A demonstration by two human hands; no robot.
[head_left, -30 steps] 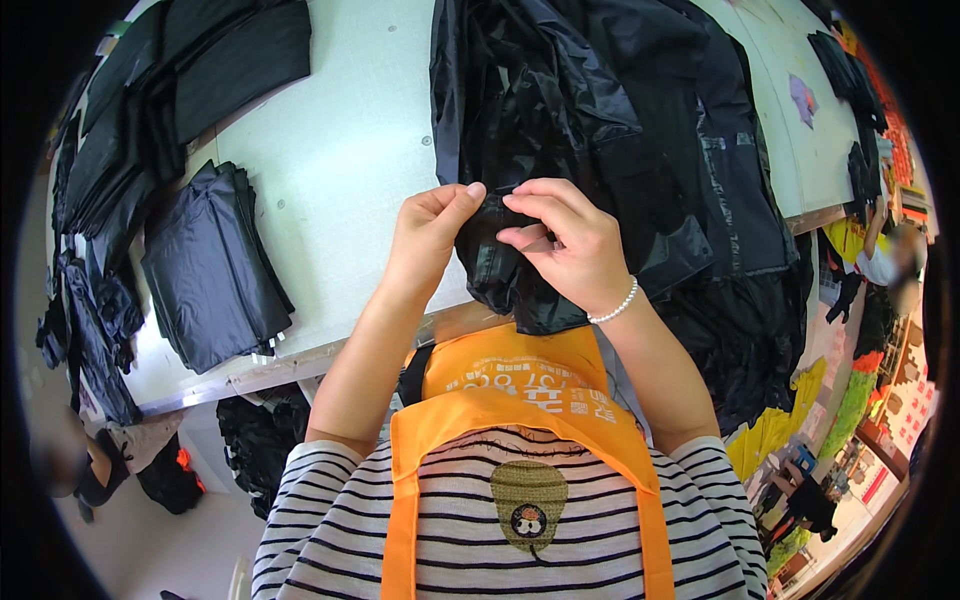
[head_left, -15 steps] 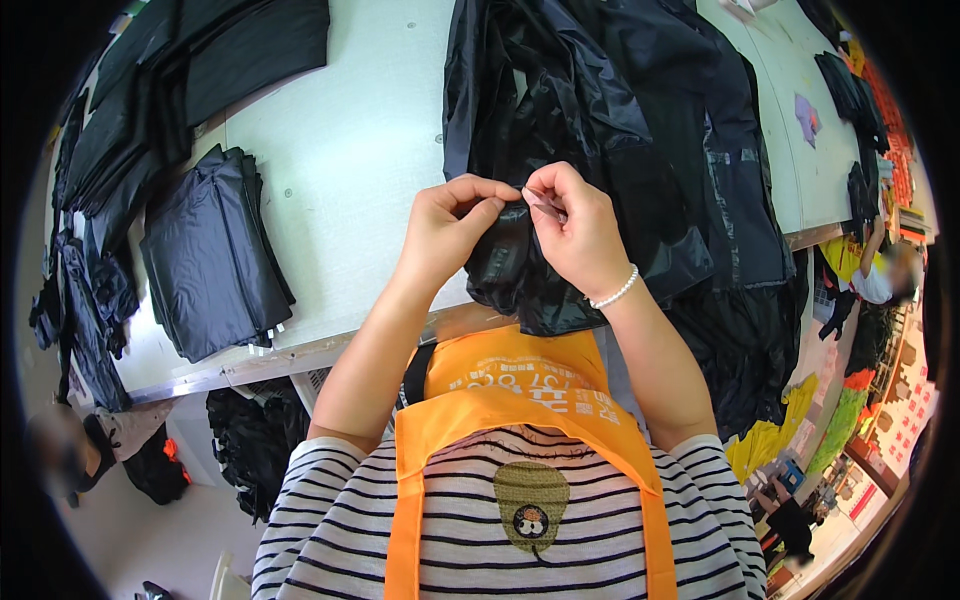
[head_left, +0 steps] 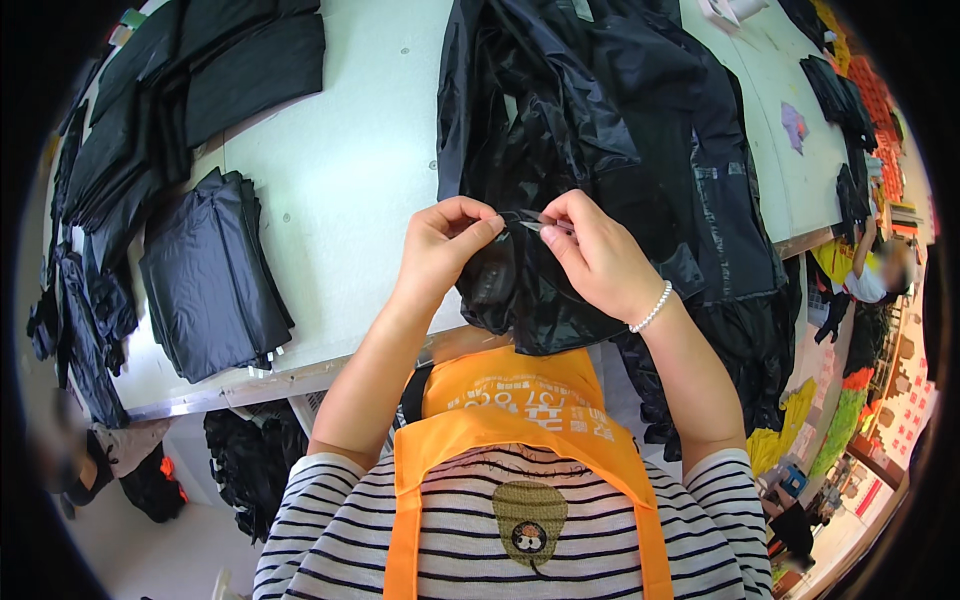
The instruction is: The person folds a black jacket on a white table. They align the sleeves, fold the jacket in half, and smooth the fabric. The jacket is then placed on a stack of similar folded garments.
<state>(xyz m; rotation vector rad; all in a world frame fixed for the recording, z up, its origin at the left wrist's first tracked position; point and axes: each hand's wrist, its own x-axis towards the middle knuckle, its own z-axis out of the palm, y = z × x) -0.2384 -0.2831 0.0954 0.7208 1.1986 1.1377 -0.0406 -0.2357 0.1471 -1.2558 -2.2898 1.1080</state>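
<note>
Black garment (head_left: 600, 150) lay heaped on the pale table (head_left: 350, 170), its near edge hanging over the table's front. Beside it sat 1 folded stack (head_left: 215, 275), seemingly finished. My left hand (head_left: 440, 250) pinched the fabric; my right hand (head_left: 600, 255) gripped small snips (head_left: 535, 222), so trimming looked unfinished.

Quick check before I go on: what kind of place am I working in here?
Most likely a garment workshop. A long pale worktable carries a stack of folded dark pieces, and both hands pinch a shiny black garment. More black cloth lies further back.
</note>
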